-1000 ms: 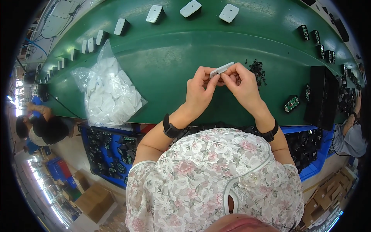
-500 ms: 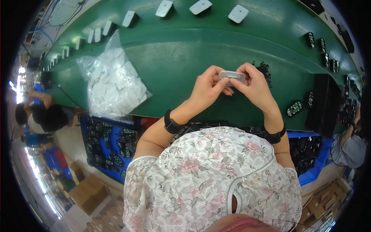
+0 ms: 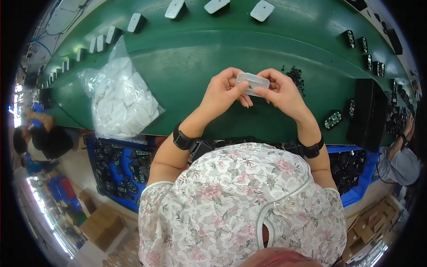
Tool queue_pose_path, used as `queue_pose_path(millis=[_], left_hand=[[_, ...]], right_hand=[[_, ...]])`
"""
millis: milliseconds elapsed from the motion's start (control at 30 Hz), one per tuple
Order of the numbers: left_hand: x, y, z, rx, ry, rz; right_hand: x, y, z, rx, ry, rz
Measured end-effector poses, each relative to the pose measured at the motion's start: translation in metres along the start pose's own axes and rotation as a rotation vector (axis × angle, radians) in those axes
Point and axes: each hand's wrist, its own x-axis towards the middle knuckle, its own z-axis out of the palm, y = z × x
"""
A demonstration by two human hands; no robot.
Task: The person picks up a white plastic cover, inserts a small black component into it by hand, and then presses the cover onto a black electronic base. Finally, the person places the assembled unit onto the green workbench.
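Pinching the cover [image 3: 253, 81] at both ends: left hand [image 3: 222, 91] grips its left end, right hand [image 3: 284, 96] its right, thumbs on the near side. It's held over the bench [image 3: 182, 66], just left of the black bits [image 3: 295, 80]. Main risk: slip, since the part looks thin and smooth; uneven thumb pressure could tip it. A drop rightward could scatter the bits. Dark spot by left thumb, can't tell what; if loose, tilting could shed it.

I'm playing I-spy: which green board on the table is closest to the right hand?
The green board left of the big black box. Another board sits between them, and the rest are farther from the right hand.
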Motion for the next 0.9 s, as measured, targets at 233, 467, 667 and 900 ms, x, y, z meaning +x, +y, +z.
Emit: queue_pose_path(millis=[233, 467, 667, 900], left_hand=[[0.004, 0.002, -0.001, 0.172, -0.089, -0.033], [-0.004, 0.008, 0.001, 0.203, -0.096, -0.101], [0.001, 0.030, -0.001, 0.060, -0.163, -0.097], [0.040, 0.010, -0.039, 0.314, 0.069, -0.020]], right_hand=[[0.001, 0.000, -0.006, -0.162, -0.044, -0.080], [-0.004, -0.002, -0.004, -0.087, -0.164, -0.053], [-0.005, -0.009, -0.013, 0.116, -0.063, -0.001], [0.036, -0.044, -0.109, -0.676, 0.486, -0.299]])
